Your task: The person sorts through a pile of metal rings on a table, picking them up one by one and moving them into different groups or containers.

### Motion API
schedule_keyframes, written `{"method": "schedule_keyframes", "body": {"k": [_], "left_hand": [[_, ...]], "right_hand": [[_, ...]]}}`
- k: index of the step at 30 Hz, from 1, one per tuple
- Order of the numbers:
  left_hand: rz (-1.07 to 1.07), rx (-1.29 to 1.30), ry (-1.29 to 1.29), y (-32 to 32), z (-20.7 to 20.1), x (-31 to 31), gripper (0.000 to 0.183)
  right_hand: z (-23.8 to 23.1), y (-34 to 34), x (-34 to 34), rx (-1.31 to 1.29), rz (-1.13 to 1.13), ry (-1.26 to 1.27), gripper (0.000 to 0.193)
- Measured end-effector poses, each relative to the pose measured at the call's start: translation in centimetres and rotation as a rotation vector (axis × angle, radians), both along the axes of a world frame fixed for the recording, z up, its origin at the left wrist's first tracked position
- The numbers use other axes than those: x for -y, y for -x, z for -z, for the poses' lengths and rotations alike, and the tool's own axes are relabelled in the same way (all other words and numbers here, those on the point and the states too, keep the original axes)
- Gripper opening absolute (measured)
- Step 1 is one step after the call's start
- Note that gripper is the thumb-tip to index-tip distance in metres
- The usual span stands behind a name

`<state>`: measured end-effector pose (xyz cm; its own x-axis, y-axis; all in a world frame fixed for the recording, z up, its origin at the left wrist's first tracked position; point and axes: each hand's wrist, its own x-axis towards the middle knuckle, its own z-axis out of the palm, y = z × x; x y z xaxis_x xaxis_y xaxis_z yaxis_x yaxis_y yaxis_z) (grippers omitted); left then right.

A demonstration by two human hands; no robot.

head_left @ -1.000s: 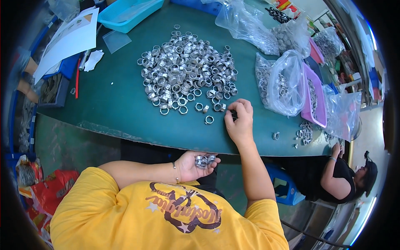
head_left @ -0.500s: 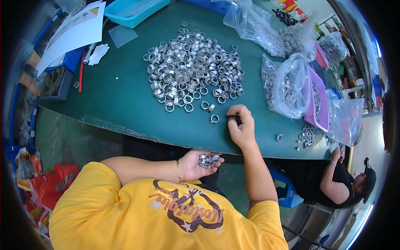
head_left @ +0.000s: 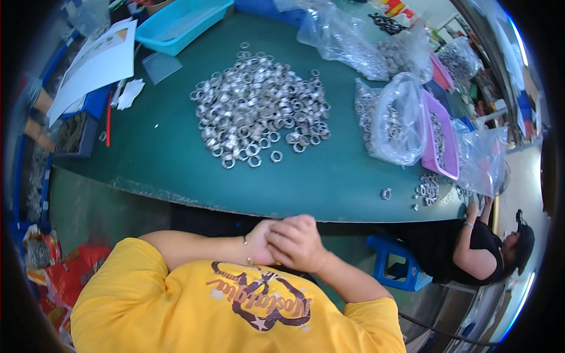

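Observation:
My left hand (head_left: 259, 242) is cupped at my waist, just off the near table edge, mostly covered by my right hand (head_left: 296, 240). The right one is closed over it, its fingers curled and overlapping the left palm. Small silvery metal rings that showed in the left palm a moment ago are hidden between the hands. A large heap of such metal rings (head_left: 259, 109) lies beyond them on the green table (head_left: 176, 170). One loose ring (head_left: 276, 156) rests at the heap's near edge.
At the right stand an open clear bag of rings (head_left: 395, 123) and a pink bin (head_left: 450, 169). A co-worker (head_left: 479, 253) handles small parts there, by a blue stool (head_left: 391, 276). A turquoise tray (head_left: 170, 44), papers (head_left: 97, 67) and a red stick (head_left: 109, 120) are far left.
My right hand has come back from the table to my left hand and closed over it. Two loose rings near the heap's front are gone from the table. The view has shifted slightly.

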<state>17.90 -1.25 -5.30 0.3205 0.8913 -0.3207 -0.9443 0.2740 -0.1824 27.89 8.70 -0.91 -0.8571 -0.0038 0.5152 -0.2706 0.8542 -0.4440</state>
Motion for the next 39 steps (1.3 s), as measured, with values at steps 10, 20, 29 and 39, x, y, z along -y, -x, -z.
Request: {"method": "schedule_keyframes", "body": {"k": [10, 20, 29, 39], "left_hand": [[-0.124, -0.485, -0.506, 2.1, -14.5, -20.9, 0.054], [-0.553, -0.693, 0.052, 11.9, -10.2, -13.6, 0.014], [-0.155, -0.513, 0.172, 8.6, -6.6, -6.1, 0.014], [-0.03, -0.289, 0.152, 7.4, -7.0, -6.2, 0.034]], "right_hand": [[-9.5, 2.4, -17.0, -0.629, 0.613, -0.145, 0.009], [-3.5, 6.0, -13.6, -0.028, 0.425, -0.026, 0.019], [-0.8, 8.4, -14.2, 0.187, 0.471, 0.166, 0.021], [-6.5, 6.3, -13.3, 0.543, 0.074, 0.704, 0.03]]}}
